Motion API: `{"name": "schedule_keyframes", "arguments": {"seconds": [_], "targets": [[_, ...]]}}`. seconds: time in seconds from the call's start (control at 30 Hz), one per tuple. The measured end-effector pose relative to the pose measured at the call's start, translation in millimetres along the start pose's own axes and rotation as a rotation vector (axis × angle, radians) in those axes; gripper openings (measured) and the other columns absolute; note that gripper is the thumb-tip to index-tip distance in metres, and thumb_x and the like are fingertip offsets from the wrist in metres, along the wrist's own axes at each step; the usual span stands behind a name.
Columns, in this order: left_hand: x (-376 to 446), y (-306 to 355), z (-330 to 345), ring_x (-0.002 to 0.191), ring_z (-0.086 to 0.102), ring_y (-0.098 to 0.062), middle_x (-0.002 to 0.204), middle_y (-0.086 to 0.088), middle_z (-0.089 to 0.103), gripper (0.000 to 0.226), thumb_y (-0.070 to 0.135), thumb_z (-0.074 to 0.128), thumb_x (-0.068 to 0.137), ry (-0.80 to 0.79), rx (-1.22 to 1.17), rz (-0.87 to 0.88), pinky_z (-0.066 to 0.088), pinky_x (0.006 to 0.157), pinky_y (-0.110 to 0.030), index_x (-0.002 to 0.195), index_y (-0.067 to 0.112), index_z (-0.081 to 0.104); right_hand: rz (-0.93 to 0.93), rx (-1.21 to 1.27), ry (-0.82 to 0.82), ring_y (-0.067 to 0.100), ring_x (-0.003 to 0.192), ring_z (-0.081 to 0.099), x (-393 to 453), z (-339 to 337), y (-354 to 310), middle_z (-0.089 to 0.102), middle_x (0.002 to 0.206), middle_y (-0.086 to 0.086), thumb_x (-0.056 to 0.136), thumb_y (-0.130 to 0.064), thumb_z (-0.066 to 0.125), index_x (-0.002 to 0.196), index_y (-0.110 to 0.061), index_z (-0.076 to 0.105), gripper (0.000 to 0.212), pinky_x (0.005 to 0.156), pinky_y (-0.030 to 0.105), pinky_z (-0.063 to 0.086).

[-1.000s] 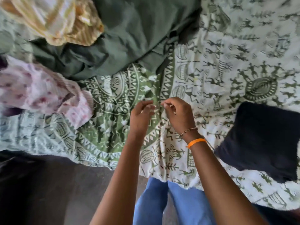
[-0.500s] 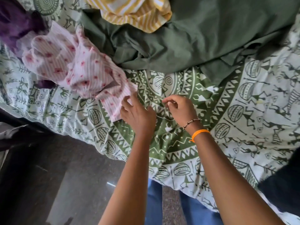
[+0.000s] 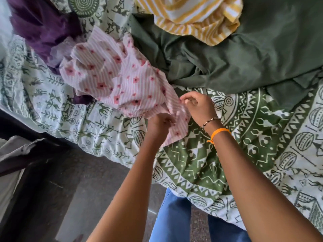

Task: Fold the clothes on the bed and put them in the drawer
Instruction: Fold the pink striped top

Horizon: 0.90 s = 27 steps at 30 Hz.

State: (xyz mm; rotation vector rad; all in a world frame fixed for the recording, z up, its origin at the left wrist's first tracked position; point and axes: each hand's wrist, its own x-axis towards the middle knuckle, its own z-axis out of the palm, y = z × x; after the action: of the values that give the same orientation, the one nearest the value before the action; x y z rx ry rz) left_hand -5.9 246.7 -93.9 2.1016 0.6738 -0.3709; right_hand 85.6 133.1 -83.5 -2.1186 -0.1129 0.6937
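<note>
Both hands (image 3: 181, 114) newly on pink garment (image 3: 118, 79)

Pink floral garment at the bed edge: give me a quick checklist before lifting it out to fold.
1. Left hand gripping the pink floral garment: ok, fingers closed on its near edge.
2. Right hand gripping: cannot tell, fingers curled at the cloth.
3. Garment free of the dark green cloth: ok, only abuts it.
4. Free of the purple garment: not ok, they overlap.
5. Bare bedsheet to fold on: ok.
6. Drawer in view: not ok.
</note>
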Motion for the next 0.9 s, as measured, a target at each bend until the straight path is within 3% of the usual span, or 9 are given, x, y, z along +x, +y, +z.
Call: {"name": "schedule_keyframes", "arguments": {"seconds": [0.17,0.27,0.37,0.47,0.53,0.63,0.7,0.8,0.9], "targets": [[-18,4,12,0.066,0.058,-0.012,0.083,-0.02,0.069,0.021,-0.017,0.054,0.075,-0.063,-0.232,-0.03,0.039,0.061,-0.007,0.083,-0.005,0.069,-0.048,-0.091,-0.118,0.028,0.119,0.049,29,33,-34,0.051,0.127,0.019,0.078,-0.013,0.072,0.126,-0.001,0.05,0.054,0.097,0.024,0.033],[-14,-2,1,0.051,0.054,0.007,0.069,-0.003,0.066,0.02,-0.02,0.054,0.076,-0.177,-0.322,-0.084,0.038,0.057,-0.002,0.083,-0.006,0.067,0.022,-0.056,-0.254,0.026,0.125,0.046,40,58,-47,0.046,0.137,0.016,0.077,-0.016,0.073,0.136,-0.001,0.032,0.073,0.097,0.027,0.035],[-14,-12,-11,0.054,0.056,0.004,0.062,0.01,0.062,0.02,-0.01,0.049,0.086,-0.091,-0.685,-0.302,0.045,0.06,-0.013,0.08,0.006,0.06,-0.002,0.03,-0.215,0.022,0.108,0.057,41,67,-57,0.061,0.121,0.019,0.082,-0.004,0.063,0.126,0.0,0.05,0.046,0.084,0.028,0.043],[-13,-25,-28,0.086,0.062,-0.023,0.095,-0.011,0.06,0.031,0.034,0.036,0.1,0.13,-1.472,-0.656,0.049,0.082,-0.036,0.106,0.008,0.053,0.051,0.349,-0.056,0.001,0.076,0.057,23,44,-59,0.07,0.086,0.0,0.087,-0.002,0.056,0.109,-0.003,0.064,0.024,0.064,0.015,0.044],[-11,-31,-38,0.107,0.057,-0.035,0.118,-0.018,0.057,0.056,0.053,0.032,0.096,0.114,-1.744,-0.668,0.047,0.09,-0.046,0.126,0.007,0.046,0.155,0.457,0.044,-0.007,0.047,0.049,1,15,-46,0.061,0.058,-0.013,0.086,-0.018,0.057,0.092,-0.016,0.069,0.014,0.043,0.01,0.041],[-12,-7,-36,0.11,0.06,-0.032,0.123,-0.016,0.062,0.051,0.045,0.037,0.095,-0.163,-1.67,-0.563,0.053,0.082,-0.045,0.126,0.007,0.052,0.351,0.488,0.111,0.008,0.059,0.058,-37,-29,-8,0.065,0.074,-0.002,0.084,-0.027,0.052,0.081,-0.018,0.063,0.014,0.052,0.016,0.045],[-21,27,-20,0.089,0.07,-0.022,0.099,-0.009,0.072,0.032,0.031,0.046,0.092,-0.324,-1.508,-0.538,0.058,0.072,-0.038,0.111,0.008,0.059,0.479,0.646,0.132,0.016,0.062,0.059,-62,-50,16,0.062,0.07,0.008,0.088,-0.017,0.046,0.073,-0.016,0.059,0.02,0.064,0.025,0.044],[-39,65,10,0.083,0.07,-0.018,0.088,-0.004,0.073,0.024,0.024,0.061,0.08,-0.395,-1.454,-0.502,0.057,0.08,-0.035,0.099,0.01,0.065,0.547,1.006,0.207,0.011,0.051,0.064,-93,-67,34,0.066,0.054,-0.004,0.089,-0.011,0.037,0.052,-0.015,0.068,0.049,0.058,0.024,0.05],[-62,87,32,0.091,0.061,-0.023,0.095,-0.007,0.068,0.024,0.021,0.064,0.072,-0.366,-1.575,-0.445,0.049,0.084,-0.039,0.094,0.012,0.066,0.508,1.192,0.355,0.015,0.054,0.065,-115,-95,53,0.067,0.056,-0.002,0.091,-0.017,0.032,0.06,-0.013,0.071,0.05,0.058,0.024,0.05]]}}
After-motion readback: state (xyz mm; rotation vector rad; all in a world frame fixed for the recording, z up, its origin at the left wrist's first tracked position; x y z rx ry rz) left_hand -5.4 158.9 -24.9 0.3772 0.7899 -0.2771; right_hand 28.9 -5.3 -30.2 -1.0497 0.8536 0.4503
